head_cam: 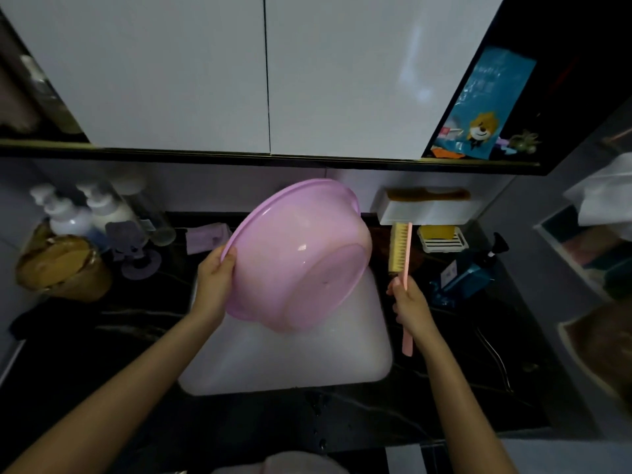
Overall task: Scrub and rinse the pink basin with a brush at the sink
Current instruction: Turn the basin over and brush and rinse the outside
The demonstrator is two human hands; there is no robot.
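Pink: one basin (301, 258), left hand (213, 278) gripping rim | one brush (402, 254), right hand (408, 302) clasping handle

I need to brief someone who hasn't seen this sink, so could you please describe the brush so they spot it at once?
Find the white sink in the dark counter. Right of the tilted pink basin, the right hand holds the brush upright. Unlike the brown comb shelved behind, it has a pink handle and yellow bristles.

Left hand (214, 281) gripping tilted pink basin (297, 258) over white sink (287, 360), right hand (410, 302) holding brush (402, 249)
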